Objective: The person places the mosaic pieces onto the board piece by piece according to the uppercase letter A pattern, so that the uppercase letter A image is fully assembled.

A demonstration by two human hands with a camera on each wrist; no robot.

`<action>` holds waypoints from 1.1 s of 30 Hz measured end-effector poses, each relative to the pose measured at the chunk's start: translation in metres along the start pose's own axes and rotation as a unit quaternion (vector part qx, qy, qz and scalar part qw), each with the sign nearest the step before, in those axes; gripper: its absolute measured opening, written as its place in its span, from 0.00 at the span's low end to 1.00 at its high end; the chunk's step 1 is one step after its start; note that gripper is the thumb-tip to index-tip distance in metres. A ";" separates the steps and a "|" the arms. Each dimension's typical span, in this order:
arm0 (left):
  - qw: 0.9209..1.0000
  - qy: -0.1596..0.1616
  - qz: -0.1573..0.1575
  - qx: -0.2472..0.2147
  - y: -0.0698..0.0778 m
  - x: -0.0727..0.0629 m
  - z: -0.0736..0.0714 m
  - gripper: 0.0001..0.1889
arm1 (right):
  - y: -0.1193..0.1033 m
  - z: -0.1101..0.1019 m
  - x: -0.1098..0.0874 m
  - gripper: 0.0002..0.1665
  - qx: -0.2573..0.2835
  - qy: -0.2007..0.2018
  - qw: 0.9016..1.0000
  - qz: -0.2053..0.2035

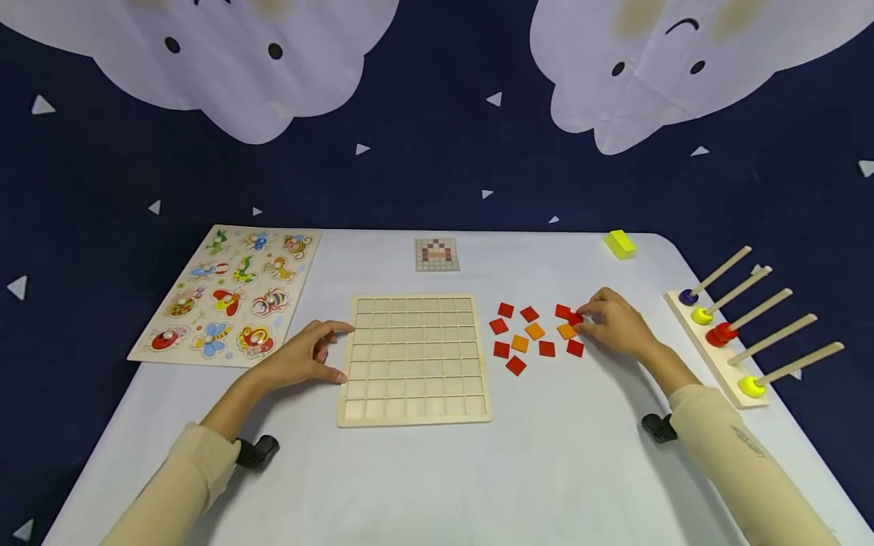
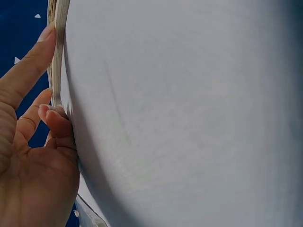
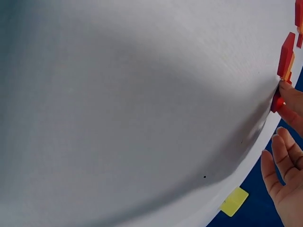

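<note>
A square wooden grid board [image 1: 413,423] lies on the table, its cells bare. My left hand [image 1: 307,355] is at the board's left side, thumb and index fingertips touching its edge; the left wrist view shows the fingers [image 2: 28,68] against that edge. Right of the board lie loose red tiles [image 1: 515,365] and a few orange tiles [image 1: 535,331]. At the right end of this group my right hand [image 1: 611,324] pinches a red tile [image 3: 276,100] between thumb and index finger, low at the tabletop. Its other fingers are loosely bent.
Behind the board lies a small pattern card [image 1: 437,255]. An insect picture puzzle [image 1: 228,296] is at the left. A yellow block [image 1: 620,244] sits at the back right, and a peg stand [image 1: 717,356] with coloured rings stands along the right edge.
</note>
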State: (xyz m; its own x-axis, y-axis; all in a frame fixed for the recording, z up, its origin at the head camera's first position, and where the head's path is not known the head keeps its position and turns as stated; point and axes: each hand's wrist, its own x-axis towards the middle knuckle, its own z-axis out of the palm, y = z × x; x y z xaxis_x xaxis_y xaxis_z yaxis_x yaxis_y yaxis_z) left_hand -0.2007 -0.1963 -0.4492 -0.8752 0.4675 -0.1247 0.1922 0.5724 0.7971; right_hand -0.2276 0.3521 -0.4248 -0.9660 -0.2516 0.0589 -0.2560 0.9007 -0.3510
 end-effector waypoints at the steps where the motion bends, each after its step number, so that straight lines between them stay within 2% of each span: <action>1: 1.000 0.000 0.000 -0.001 0.000 0.001 0.000 0.42 | 0.000 -0.001 0.000 0.17 0.003 0.006 1.000 0.003; 5: 1.000 -0.002 0.001 -0.004 0.000 0.002 0.000 0.42 | -0.006 -0.003 -0.001 0.16 0.015 0.027 1.000 -0.004; 8: 1.000 -0.005 -0.001 -0.005 0.000 0.001 -0.001 0.42 | -0.018 -0.004 0.004 0.16 0.017 0.032 0.999 -0.018; 22: 1.000 -0.001 -0.014 -0.011 0.001 0.001 0.000 0.43 | -0.103 0.014 0.054 0.18 0.013 -0.023 0.996 -0.083; 33: 1.000 -0.001 -0.016 -0.014 0.000 0.001 0.001 0.43 | -0.159 0.039 0.085 0.18 0.009 -0.046 0.987 -0.154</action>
State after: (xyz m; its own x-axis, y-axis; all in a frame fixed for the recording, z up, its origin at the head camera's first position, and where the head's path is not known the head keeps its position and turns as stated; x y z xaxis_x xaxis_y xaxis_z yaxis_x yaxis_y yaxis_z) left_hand -0.2013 -0.1950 -0.4498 -0.8801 0.4501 -0.1514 0.1516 0.5684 0.8087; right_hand -0.2674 0.1739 -0.4006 -0.8349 -0.5446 0.0797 -0.5355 0.7703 -0.3463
